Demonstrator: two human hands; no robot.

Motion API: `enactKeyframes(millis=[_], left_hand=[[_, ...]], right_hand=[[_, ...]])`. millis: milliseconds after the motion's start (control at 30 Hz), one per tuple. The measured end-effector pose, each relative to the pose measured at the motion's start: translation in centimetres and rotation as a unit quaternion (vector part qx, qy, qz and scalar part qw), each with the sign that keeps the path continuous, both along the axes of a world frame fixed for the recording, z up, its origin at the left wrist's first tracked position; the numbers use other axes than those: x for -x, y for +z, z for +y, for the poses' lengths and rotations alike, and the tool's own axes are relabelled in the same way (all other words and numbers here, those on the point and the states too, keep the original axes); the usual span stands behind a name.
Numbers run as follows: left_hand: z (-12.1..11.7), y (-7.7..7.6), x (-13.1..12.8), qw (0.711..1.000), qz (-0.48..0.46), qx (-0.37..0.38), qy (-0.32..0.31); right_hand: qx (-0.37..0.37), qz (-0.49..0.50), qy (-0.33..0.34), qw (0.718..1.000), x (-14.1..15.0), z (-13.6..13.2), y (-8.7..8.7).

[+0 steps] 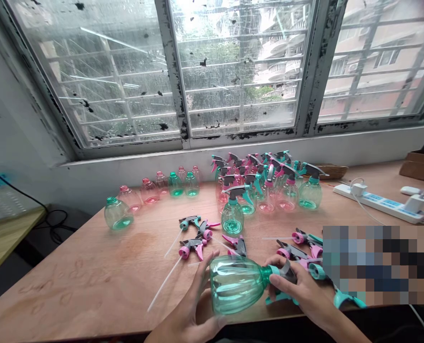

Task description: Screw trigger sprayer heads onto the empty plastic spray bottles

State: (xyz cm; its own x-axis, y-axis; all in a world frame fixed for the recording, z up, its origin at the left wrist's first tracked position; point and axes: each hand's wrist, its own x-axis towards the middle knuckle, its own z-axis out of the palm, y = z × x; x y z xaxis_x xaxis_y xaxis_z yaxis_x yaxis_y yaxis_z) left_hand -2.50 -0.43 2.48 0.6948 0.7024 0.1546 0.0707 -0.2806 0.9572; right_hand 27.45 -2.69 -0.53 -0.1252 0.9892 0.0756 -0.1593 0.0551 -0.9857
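Observation:
A clear green spray bottle [235, 284] lies on its side in the air above the table's front edge, its neck pointing right. My left hand [188, 314] curls around the bottle's base, thumb below and fingers above. At the neck, my right hand [303, 288] grips the trigger spray head [288, 272], whose teal collar sits against the mouth; how far it is screwed on cannot be seen. Just beyond the bottle lie loose pink spray heads [194, 247] with white dip tubes. More loose spray heads [297, 250] surround my right hand.
Bottles with spray heads [232, 216] stand grouped at the back. Several headless bottles [119, 214] line the back left. A white power strip [379, 205] with plugs lies at the right, near a cardboard box [421, 164]. Barred windows rise behind; a blurred patch covers the right front.

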Motion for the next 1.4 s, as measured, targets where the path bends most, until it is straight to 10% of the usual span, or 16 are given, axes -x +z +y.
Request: enactKeyframes(millis=[1400], left_hand=[[-0.1,0.7,-0.6,0.999,-0.027,0.022,-0.027]], right_hand=[[-0.004,-0.035,0.000,0.999,0.2,-0.1,0.6]])
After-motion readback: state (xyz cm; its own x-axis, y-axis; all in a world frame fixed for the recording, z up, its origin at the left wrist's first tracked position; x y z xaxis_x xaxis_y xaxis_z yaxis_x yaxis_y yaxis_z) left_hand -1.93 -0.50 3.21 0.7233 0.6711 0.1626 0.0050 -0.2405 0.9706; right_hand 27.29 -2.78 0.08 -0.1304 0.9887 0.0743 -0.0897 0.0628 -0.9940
